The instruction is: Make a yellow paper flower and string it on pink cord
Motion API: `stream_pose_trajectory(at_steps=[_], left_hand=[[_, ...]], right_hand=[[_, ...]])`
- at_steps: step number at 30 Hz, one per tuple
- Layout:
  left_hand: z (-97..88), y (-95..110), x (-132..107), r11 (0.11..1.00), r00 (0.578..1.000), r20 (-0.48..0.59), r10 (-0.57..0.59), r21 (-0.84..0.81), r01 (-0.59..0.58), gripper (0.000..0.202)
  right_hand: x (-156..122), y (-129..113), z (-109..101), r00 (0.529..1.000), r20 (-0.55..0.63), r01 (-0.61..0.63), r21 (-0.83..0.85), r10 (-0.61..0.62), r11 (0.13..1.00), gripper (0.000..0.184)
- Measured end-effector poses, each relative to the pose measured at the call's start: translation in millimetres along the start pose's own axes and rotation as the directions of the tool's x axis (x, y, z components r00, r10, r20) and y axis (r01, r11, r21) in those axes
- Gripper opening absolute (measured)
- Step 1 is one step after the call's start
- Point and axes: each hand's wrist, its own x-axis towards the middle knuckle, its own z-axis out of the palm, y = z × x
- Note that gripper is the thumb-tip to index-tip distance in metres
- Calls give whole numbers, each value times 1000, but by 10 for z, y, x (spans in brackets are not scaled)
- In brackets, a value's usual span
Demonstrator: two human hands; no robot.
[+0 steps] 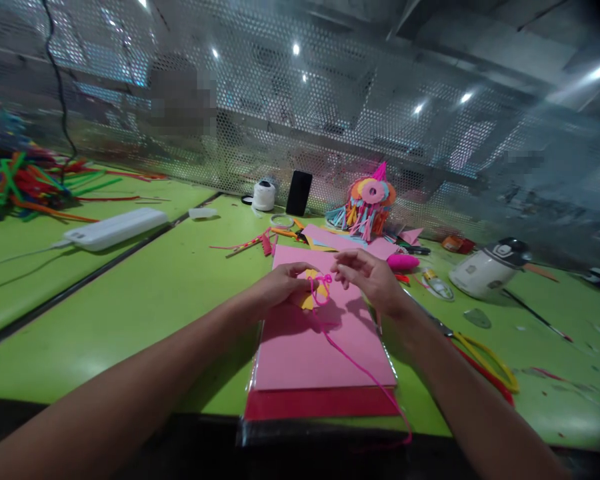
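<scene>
My left hand (286,285) is closed on a small yellow paper piece (307,300) above a stack of pink paper. Bright pink yarn (347,357) is looped and bunched at the yellow piece. Its tail runs down across the pink paper (300,353) and past the table's front edge. Just right of the loop, my right hand (367,277) has its fingers bent and a little apart, the tips close to the yarn. No yarn shows clearly between those fingertips. Red paper (325,403) shows under the pink sheets, in a clear plastic sleeve.
Scissors (485,367) with yellow and red handles lie by my right forearm. Behind stand a phone (299,193), a white spool (264,195), a tasselled paper decoration (373,197) and a white kettle-shaped container (487,267). A white power strip (117,229) and pipe cleaners (27,190) lie left.
</scene>
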Motion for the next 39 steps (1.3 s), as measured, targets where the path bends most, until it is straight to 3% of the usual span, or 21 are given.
stream_pose_trajectory(at_steps=[4,9,13,18,24,28,34,39], left_hand=[[0,-13,6,999,1000,-16,-5,-35,5,34],[-9,-19,12,1000,1000,-23,-11,-8,10,32],[-15,3,6,999,1000,-4,13,40,-13,33],[-15,17,-7,999,999,-8,41,34,-40,42],[11,3,-24,994,997,9,78,78,-78,39],[42,-7,-20,986,996,-1,85,141,-84,36],[40,-61,29,933,986,-7,169,324,-158,27],[29,-111,52,897,981,45,190,399,-192,25]], right_hand=[[-32,31,61,991,109,92,-141,-77,986,40],[-9,95,153,968,48,245,-379,-246,892,23],[-21,68,127,932,67,349,-436,-357,830,21],[-84,30,133,947,57,306,-450,-315,839,34],[-71,42,220,959,25,257,-496,-281,830,15],[-57,73,206,952,14,272,-504,-307,820,14],[-37,79,133,973,-102,154,-380,-207,912,22],[0,71,87,990,-136,-26,20,28,999,22]])
